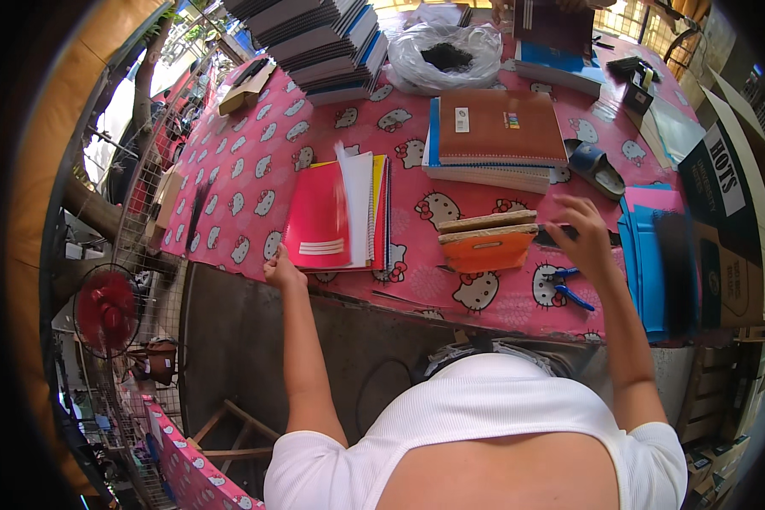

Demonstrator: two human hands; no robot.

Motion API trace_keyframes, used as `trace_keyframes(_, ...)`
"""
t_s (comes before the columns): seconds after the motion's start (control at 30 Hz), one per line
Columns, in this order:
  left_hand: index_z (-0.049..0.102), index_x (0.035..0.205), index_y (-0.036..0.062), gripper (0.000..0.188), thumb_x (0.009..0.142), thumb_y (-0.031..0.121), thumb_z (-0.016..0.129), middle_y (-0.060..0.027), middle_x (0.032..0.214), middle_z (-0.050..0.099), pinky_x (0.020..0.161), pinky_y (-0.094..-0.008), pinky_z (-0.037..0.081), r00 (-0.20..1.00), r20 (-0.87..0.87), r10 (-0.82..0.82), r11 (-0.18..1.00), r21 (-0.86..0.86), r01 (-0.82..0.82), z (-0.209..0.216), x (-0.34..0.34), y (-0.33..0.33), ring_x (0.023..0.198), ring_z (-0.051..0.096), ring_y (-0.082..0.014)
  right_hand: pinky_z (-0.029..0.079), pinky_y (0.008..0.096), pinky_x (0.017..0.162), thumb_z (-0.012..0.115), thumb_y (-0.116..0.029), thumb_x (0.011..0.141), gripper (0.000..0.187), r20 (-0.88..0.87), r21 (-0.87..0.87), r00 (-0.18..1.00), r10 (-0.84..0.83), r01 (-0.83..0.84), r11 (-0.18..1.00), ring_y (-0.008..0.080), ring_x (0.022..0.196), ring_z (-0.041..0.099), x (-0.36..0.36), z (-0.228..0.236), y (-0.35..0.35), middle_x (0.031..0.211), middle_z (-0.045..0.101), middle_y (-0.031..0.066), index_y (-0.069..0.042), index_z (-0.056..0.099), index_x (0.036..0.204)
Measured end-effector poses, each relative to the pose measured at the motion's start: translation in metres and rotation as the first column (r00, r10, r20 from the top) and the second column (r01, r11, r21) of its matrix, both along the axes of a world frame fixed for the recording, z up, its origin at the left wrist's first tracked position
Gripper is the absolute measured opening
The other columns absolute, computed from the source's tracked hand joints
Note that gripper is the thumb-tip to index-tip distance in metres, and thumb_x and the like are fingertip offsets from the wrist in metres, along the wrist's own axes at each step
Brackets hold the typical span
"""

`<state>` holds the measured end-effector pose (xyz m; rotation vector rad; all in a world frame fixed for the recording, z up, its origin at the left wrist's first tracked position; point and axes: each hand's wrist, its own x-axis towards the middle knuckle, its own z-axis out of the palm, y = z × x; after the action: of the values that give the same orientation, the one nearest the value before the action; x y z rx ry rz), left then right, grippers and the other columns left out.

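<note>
At the table's near left edge, my left hand [285, 272] is closed on the lower left corner of a red notebook [319, 217]. The notebook's right side is blurred, and white pages stand up beside it. Under and beside it show yellow and dark spiral-bound notebooks [382, 208]. My right hand [585, 234] is raised on the right with its fingers apart, and nothing shows in it. Just left of that hand is an orange slotted holder [486, 248] with rough brown upper edges. Blue-handled pliers [572, 287] lie below the hand.
Brown-covered spiral notebooks [501, 127] are stacked beyond the holder, beside a dark slipper [597, 168]. Blue folders [648, 263] and a cardboard box [731, 212] stand right. A tall notebook stack [323, 51] and plastic bag [444, 58] sit far back. Another person's hand [574, 4] shows there.
</note>
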<state>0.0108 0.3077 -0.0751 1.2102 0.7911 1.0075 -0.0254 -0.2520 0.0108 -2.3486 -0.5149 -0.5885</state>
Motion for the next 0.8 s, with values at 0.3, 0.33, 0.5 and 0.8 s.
trace_keyframes(0.3,0.049,0.126,0.0054,0.058,0.078,0.023,0.077,-0.0150,0.138,0.041,0.106,-0.0377,0.034,0.610,-0.519,-0.599,0.251,0.602,0.758,0.100,0.000,-0.223,0.125,0.043,-0.0284,0.048,0.0429,0.086,0.065,-0.012,0.074,0.020,-0.052,-0.460,0.972,0.229,-0.227,0.858,0.0320,0.103,0.056,0.183,-0.009,0.119,0.101,0.059,0.0096,-0.014,0.070,0.094)
trace_keyframes(0.33,0.047,0.131,0.0095,0.063,0.077,0.025,0.077,-0.0145,0.142,0.038,0.111,-0.0484,0.024,0.516,-0.678,-0.523,0.028,0.592,0.805,0.102,-0.020,-0.258,0.131,0.036,-0.0310,0.049,0.0429,0.084,0.065,-0.011,0.075,0.022,-0.148,-0.495,0.963,0.223,-0.268,0.827,0.0319,0.101,0.058,0.191,-0.009,0.126,0.100,0.060,0.0103,-0.014,0.070,0.096)
trace_keyframes(0.5,0.038,0.140,0.0169,0.075,0.074,0.020,0.075,-0.0120,0.137,0.043,0.108,-0.0643,0.009,0.291,-0.904,-0.313,-0.336,0.392,0.857,0.064,-0.024,-0.313,0.131,0.036,-0.0329,0.053,0.0423,0.077,0.064,-0.010,0.076,0.023,-0.301,-0.589,0.905,0.302,-0.425,0.687,0.0325,0.089,0.065,0.221,-0.012,0.129,0.094,0.065,0.0140,-0.013,0.070,0.098)
trace_keyframes(0.8,0.048,0.130,0.0133,0.061,0.076,0.024,0.075,-0.0150,0.125,0.051,0.108,-0.0515,0.027,0.515,-0.359,-0.778,0.252,0.573,0.780,0.066,0.047,-0.283,0.120,0.047,-0.0315,0.052,0.0417,0.074,0.062,-0.005,0.075,0.043,-0.266,-0.382,0.932,0.246,-0.336,0.861,0.0339,0.082,0.066,0.193,0.031,0.105,0.084,0.067,0.0190,-0.010,0.058,0.118)
